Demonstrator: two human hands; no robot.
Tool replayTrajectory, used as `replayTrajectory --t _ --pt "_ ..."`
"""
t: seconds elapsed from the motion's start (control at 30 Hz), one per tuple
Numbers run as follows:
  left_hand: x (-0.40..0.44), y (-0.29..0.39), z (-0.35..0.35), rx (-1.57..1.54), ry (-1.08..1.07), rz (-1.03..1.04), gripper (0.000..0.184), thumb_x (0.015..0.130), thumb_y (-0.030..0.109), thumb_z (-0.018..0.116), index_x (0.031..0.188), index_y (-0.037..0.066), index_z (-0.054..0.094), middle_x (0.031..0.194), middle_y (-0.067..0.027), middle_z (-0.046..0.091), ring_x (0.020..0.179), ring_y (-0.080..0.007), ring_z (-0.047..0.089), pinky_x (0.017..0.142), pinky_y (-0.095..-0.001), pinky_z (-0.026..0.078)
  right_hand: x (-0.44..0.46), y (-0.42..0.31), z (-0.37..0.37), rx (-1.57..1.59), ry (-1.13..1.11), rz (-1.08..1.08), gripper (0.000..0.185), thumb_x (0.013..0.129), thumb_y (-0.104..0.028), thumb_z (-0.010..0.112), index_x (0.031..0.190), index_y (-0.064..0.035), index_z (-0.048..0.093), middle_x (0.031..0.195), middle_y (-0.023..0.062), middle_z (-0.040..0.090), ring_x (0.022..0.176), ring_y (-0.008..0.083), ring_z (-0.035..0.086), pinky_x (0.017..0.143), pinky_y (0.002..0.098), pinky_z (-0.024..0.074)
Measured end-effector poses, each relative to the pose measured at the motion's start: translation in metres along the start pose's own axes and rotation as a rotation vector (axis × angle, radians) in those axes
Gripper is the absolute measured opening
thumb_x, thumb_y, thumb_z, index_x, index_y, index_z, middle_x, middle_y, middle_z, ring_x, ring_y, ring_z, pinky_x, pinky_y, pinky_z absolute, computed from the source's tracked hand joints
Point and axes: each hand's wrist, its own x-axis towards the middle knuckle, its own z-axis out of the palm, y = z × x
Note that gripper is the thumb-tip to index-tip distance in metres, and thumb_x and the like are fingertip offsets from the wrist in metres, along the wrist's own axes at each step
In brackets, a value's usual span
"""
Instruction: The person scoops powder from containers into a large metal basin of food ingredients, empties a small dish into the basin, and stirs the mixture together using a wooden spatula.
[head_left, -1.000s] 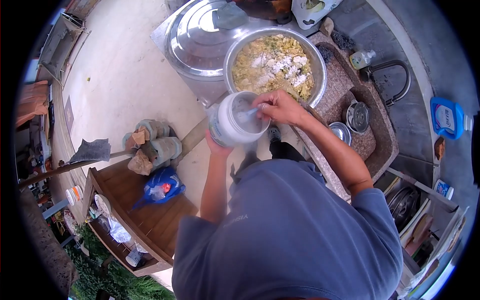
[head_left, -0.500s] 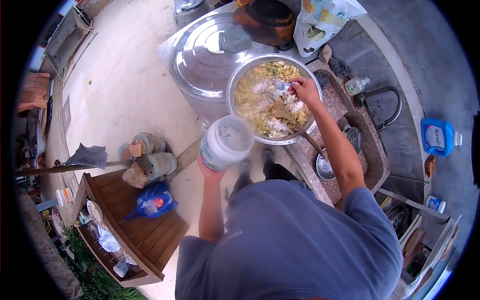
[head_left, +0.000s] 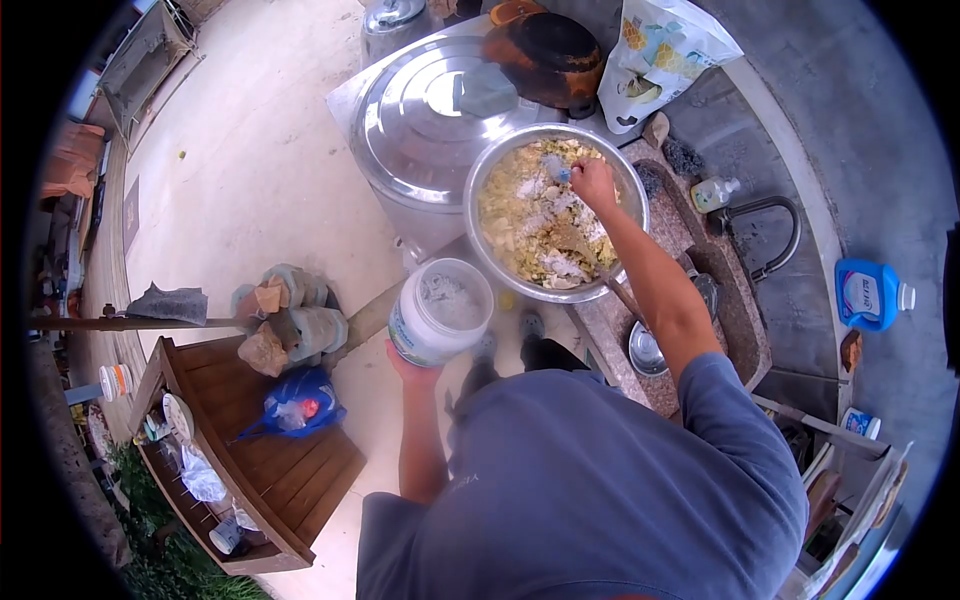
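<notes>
My left hand (head_left: 413, 366) supports a wide-mouthed white plastic jar (head_left: 408, 325) from below. The jar is uncapped, tilted slightly, and has white powder (head_left: 452, 300) inside. Over the big metal basin (head_left: 474, 225), my right hand (head_left: 594, 184) pinches a small blue-handled scoop (head_left: 563, 174); its bowl end is hard to make out. Chopped yellowish food (head_left: 510, 200) fills the basin, with patches of white powder on top. A wooden stirring paddle (head_left: 625, 299) rests in the food, its handle leaning over the rim near my right forearm.
Left of the basin stands a large lidded metal pot (head_left: 410, 120); a dark pot (head_left: 545, 55) and a printed bag (head_left: 665, 60) are behind. At right are a stone sink (head_left: 745, 330), curved faucet (head_left: 795, 235) and blue jug (head_left: 868, 293). A wooden cabinet (head_left: 290, 460) stands lower left.
My right hand with the scoop has moved towards the far, left part of the basin. The jar in my left hand sits slightly lower in view. The whole view has shifted a little.
</notes>
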Motion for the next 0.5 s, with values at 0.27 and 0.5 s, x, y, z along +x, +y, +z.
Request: replayTrajectory --t 0.27,0.5 --pt "0.003 0.004 -0.005 -0.018 -0.005 -0.004 0.095 0.079 0.078 0.049 0.155 0.024 0.031 0.160 -0.0060 0.031 0.145 -0.0347 0.030 0.118 -0.0589 0.024 -0.055 -0.057 -0.007 0.097 -0.106 -0.153 0.020 0.082 -0.012 0.056 0.088 -0.0014 0.072 0.081 0.0241 0.068 0.078 0.0421 0.066 0.078 0.0493 0.0527" --pt "0.005 0.010 0.001 -0.038 0.025 -0.027 0.093 0.080 0.078 0.049 0.154 0.024 0.033 0.159 -0.0059 0.032 0.145 -0.0338 0.031 0.118 -0.0578 0.024 -0.055 -0.043 -0.015 -0.002 -0.037 -0.139 0.020 0.086 -0.013 0.057 0.091 -0.0024 0.073 0.082 0.0245 0.068 0.078 0.0413 0.067 0.077 0.0490 0.0534"
